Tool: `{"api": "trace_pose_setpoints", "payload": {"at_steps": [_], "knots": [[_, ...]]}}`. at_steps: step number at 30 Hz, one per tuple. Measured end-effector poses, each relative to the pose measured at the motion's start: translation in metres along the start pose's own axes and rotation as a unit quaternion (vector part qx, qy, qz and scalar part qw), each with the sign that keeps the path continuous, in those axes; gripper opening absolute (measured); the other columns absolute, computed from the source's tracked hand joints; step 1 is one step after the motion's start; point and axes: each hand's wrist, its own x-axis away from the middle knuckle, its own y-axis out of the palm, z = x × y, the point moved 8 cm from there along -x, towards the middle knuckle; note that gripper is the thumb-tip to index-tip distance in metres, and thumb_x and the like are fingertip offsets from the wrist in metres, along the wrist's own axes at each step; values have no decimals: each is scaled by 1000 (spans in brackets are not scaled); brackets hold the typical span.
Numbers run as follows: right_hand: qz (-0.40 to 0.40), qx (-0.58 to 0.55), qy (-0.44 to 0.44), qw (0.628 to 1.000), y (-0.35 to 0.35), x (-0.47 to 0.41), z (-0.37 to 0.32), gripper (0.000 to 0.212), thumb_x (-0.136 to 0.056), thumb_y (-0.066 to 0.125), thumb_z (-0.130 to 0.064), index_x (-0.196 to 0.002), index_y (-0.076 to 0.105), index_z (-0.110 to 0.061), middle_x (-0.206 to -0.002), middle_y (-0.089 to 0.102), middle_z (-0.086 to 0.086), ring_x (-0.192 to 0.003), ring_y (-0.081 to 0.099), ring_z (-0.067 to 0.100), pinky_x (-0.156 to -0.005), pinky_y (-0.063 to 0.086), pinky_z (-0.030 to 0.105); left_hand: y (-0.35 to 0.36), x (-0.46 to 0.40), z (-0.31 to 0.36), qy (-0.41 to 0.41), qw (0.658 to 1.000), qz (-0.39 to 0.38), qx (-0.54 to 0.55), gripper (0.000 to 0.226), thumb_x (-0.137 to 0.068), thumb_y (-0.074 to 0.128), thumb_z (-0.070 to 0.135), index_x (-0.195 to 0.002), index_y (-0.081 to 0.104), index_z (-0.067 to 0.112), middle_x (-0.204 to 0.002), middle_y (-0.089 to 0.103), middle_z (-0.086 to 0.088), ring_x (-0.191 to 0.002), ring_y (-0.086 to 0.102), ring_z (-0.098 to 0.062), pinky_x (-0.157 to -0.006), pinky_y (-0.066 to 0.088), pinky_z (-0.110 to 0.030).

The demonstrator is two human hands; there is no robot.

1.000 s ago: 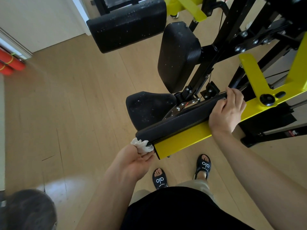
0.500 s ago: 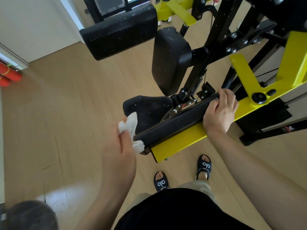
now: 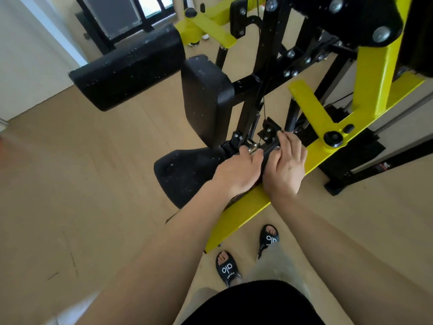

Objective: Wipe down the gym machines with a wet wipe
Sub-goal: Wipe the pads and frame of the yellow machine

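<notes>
The gym machine has a yellow beam with a long black arm pad on top. Both hands cover most of that pad. My left hand lies palm down over the pad's upper part, with its fingers curled over the far edge. The wet wipe is hidden under it. My right hand grips the pad right beside the left one, fingers wrapped over the top. A black seat sits just left of my hands.
An upright black back pad and a long black roller pad stand above the seat. The black bolted frame and a yellow lever rise to the right. Below is wooden floor, with my sandalled feet near the beam's end.
My left hand, with the wipe, has slid from the pad's near end up along the pad to beside my right hand. The wipe is now out of sight. The camera has moved closer.
</notes>
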Motion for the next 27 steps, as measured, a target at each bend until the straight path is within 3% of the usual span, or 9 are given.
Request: {"api": "trace_pose_setpoints", "payload": {"at_steps": [2,4,8,12,16,20,22,24,27], "knots": [[5,7,-16,1000,1,-1,3,43,-102,35,-17,-131,62,1,-134,60,16,-126,51,33,-107,40,37,6,-7,5,-16,999,-23,32,38,-110,31,19,-144,37,5,-132,52,-22,-112,61,-39,-89,50,-45],[-2,17,-32,999,2,-1,4,44,-103,33,-17,-132,61,1,-136,59,15,-127,50,32,-110,38,38,1,6,-6,-25,998,-35,41,38,-111,27,31,-137,48,13,-125,61,-12,-111,61,-29,-92,48,-42],[-12,-8,-2,1000,-1,0,2,41,-101,40,-16,-135,60,-4,-140,55,11,-125,48,31,-104,43,38,-7,66,-51,-47,992,-106,47,36,-107,21,53,-135,43,49,-121,57,20,-110,53,5,-95,41,-19],[-13,-15,10,1000,-2,-1,1,43,-101,41,-17,-137,60,-4,-140,56,11,-126,48,32,-104,44,40,-10,58,-65,-61,988,-114,81,50,-102,17,66,-141,43,51,-131,57,19,-122,51,-2,-106,39,-29],[-6,-12,4,1000,-5,-2,-1,42,-101,40,-14,-135,61,-2,-138,58,13,-125,50,32,-107,43,41,14,-4,-20,-46,989,-124,67,42,-109,23,46,-136,53,34,-127,63,2,-116,56,-13,-108,40,-41],[-5,-21,17,1000,-6,-3,-1,44,-101,39,-16,-138,58,-2,-141,57,11,-129,49,28,-111,33,23,21,-14,-7,40,991,-131,12,44,-111,26,31,-153,39,22,-148,53,-6,-135,49,-20,-108,36,-32],[-10,-44,54,998,-8,-3,3,47,-102,38,-20,-144,53,-5,-144,55,9,-132,48,21,-109,28,11,8,6,-16,111,988,-81,-64,51,-108,29,31,-157,32,18,-152,50,-8,-137,50,-20,-109,39,-26],[10,-88,110,990,-13,0,7,48,-104,39,-22,-149,47,-8,-146,52,7,-133,46,10,-104,29,5,-3,34,-24,230,962,-10,-146,55,-105,31,34,-155,36,12,-150,52,-8,-133,55,-18,-105,44,-23],[107,-123,211,964,-33,13,21,49,-104,38,-24,-152,44,-12,-148,51,2,-133,49,9,-106,36,12,5,71,-35,389,905,-22,-168,60,-99,58,14,-155,37,8,-165,29,-8,-150,32,-21,-112,46,-36]]}}
